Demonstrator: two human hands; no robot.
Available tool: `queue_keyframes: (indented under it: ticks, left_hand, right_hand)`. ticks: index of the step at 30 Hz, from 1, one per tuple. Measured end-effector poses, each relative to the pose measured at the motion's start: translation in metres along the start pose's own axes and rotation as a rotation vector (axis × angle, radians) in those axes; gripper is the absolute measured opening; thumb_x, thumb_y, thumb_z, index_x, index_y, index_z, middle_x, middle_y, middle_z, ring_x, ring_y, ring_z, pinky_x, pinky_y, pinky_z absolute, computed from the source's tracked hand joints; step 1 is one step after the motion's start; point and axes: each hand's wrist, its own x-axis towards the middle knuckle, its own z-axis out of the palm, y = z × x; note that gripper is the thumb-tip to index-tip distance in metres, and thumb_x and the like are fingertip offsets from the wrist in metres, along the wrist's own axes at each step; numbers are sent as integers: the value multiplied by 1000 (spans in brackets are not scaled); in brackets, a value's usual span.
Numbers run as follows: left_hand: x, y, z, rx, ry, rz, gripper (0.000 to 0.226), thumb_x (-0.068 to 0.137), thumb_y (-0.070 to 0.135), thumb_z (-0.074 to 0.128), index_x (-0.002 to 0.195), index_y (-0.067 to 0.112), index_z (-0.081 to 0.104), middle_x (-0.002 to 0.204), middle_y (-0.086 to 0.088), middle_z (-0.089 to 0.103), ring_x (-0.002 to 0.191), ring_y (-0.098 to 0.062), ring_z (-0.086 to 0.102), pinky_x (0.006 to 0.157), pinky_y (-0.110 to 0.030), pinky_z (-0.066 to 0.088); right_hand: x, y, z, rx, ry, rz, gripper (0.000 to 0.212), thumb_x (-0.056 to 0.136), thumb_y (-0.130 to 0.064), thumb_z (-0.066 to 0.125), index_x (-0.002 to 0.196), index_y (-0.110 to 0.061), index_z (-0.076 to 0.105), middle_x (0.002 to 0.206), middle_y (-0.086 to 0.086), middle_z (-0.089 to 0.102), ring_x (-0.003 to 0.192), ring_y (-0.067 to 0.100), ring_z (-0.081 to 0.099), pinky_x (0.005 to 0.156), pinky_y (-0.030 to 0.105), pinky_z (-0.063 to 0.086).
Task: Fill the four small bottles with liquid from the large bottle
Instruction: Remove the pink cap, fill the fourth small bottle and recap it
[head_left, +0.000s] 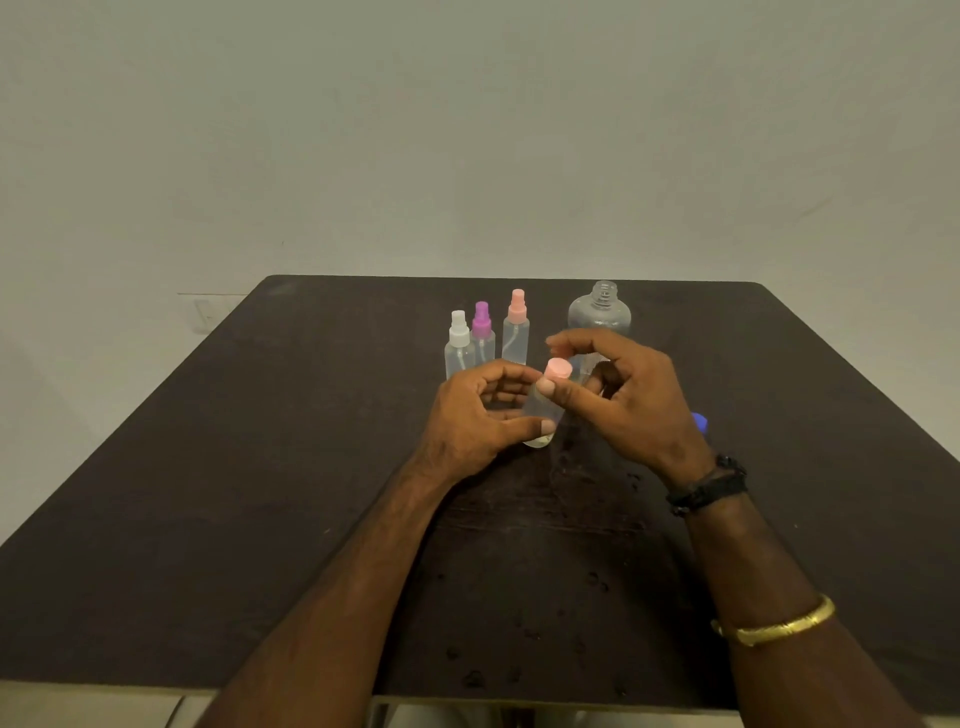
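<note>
My left hand (475, 415) grips a small clear bottle (543, 415) with a pink cap (558, 368), held just above the dark table (260, 467). My right hand (618, 395) has its thumb and fingers at that pink cap. Behind stand three small spray bottles: one with a white top (459, 338), one with a purple top (482, 327) and one with a pink top (517, 325). The large clear bottle (600, 309) stands uncapped at the back right, its lower half hidden by my right hand.
A blue cap (700, 422) lies on the table just right of my right hand, mostly hidden. Droplets and a wet patch (571, 499) mark the table between my arms. A plain wall rises behind the table's far edge.
</note>
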Motion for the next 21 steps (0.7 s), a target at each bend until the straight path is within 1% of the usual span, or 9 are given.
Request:
queue_keyframes:
  ticks: [2, 5, 8, 11, 13, 16, 17, 19, 21]
  left_hand:
    - [0, -1, 0, -12, 2, -3, 50, 72, 15, 91, 118, 15, 70, 111, 3, 75, 103, -9, 72, 88, -27, 60]
    - [-1, -1, 0, -26, -12, 2, 58, 75, 13, 89, 128, 10, 67, 118, 0, 74, 108, -12, 72, 92, -34, 60]
    - [-2, -2, 1, -24, -27, 11, 54, 77, 11, 87, 127, 8, 68, 118, -2, 74, 108, -15, 72, 93, -40, 60]
    - [-2, -4, 2, -6, -11, 3, 52, 76, 12, 88, 125, 9, 70, 117, -3, 75, 106, -17, 73, 90, -42, 62]
    - [-3, -4, 2, 12, 2, 0, 53, 75, 14, 89, 125, 9, 70, 116, -2, 75, 105, -16, 73, 89, -41, 62]
    - [-3, -4, 1, 30, 10, -3, 52, 75, 15, 89, 124, 10, 70, 114, 0, 75, 104, -14, 73, 89, -40, 62]
    - [-4, -3, 0, 30, 10, -9, 51, 75, 14, 89, 123, 10, 71, 114, 0, 75, 104, -14, 73, 89, -40, 62]
    - [-4, -3, -2, 34, 10, -20, 50, 75, 12, 89, 121, 12, 71, 114, 1, 75, 104, -14, 72, 89, -39, 62]
    - [-3, -3, -7, 56, 25, -25, 50, 75, 13, 89, 121, 13, 70, 114, 2, 74, 105, -13, 72, 90, -37, 62]
  right_hand:
    - [0, 1, -1, 43, -60, 1, 36, 93, -28, 76, 127, -17, 70, 114, -8, 75, 59, 16, 68, 61, 32, 61]
    - [0, 3, 0, 57, -104, -2, 32, 96, -18, 72, 128, -13, 71, 101, 1, 78, 61, 14, 73, 68, 30, 63]
    - [0, 5, 2, 58, -75, 2, 28, 95, -18, 73, 122, -12, 73, 95, 4, 79, 55, 15, 71, 63, 24, 60]
    - [0, 4, 4, 65, -34, 23, 24, 93, -16, 75, 117, -11, 75, 99, -3, 78, 51, 15, 68, 57, 22, 57]
    - [-1, 3, 8, 43, -6, 29, 23, 92, -17, 76, 115, -12, 76, 99, -5, 78, 54, 9, 68, 58, 20, 56]
    - [-2, 4, 12, 6, 21, 44, 24, 91, -18, 77, 115, -14, 77, 101, -6, 78, 65, -5, 67, 65, 13, 53]
    - [-2, 3, 13, 3, 21, 43, 26, 91, -19, 77, 117, -14, 76, 102, -6, 78, 65, -5, 67, 64, 13, 54]
    - [-3, 1, 15, 14, 14, 36, 33, 90, -22, 78, 121, -14, 74, 104, -4, 78, 58, 3, 68, 61, 17, 57]
    - [-3, -2, 16, 36, 36, 26, 40, 87, -26, 80, 125, -15, 73, 105, -7, 78, 55, 9, 69, 61, 18, 58]
